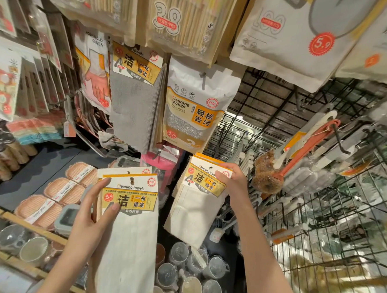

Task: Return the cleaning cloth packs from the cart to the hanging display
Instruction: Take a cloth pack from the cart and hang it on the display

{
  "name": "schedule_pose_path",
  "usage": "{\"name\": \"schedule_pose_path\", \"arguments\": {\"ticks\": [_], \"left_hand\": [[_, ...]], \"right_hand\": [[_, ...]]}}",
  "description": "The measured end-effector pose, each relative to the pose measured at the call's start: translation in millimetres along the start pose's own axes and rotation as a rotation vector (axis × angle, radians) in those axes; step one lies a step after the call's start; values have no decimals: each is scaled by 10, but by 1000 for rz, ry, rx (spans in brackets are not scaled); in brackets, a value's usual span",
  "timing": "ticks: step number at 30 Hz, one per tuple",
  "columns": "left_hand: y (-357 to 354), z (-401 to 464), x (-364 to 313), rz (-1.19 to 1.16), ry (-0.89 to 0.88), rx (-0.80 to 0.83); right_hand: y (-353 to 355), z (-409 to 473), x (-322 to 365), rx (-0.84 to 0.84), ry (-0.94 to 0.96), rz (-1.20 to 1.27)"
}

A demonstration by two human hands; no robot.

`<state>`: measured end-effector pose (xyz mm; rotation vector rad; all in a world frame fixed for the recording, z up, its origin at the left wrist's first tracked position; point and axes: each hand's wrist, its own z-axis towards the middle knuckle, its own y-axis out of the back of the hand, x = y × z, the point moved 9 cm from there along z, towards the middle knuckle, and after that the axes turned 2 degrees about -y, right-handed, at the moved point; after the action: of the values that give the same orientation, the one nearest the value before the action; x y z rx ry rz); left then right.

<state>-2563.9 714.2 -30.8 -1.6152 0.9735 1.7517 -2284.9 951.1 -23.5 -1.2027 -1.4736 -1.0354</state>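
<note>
Pinched cloth packs: two in left hand point(92, 210), several in right hand point(233, 181).

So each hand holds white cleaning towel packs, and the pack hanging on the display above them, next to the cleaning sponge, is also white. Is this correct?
Not quite. The head view shows the hanging towel pack beside the cleaning sponge is grey, not white. The rest holds: the left hand and the right hand each hold white towel packs.

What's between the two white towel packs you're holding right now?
In the head view, no product sits between the left pack and the right pack; the gap shows a pink pack behind and cups below.
</note>
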Motion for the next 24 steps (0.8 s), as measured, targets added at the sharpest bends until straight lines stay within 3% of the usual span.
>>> {"name": "schedule_pose_path", "arguments": {"ticks": [13,24], "left_hand": [[-42,20,16,-2,4,0],[-65,57,49,-10,18,16]], "right_hand": [[-67,-35,-48,122,33,110],[-178,79,-22,55,39,-24]]}}
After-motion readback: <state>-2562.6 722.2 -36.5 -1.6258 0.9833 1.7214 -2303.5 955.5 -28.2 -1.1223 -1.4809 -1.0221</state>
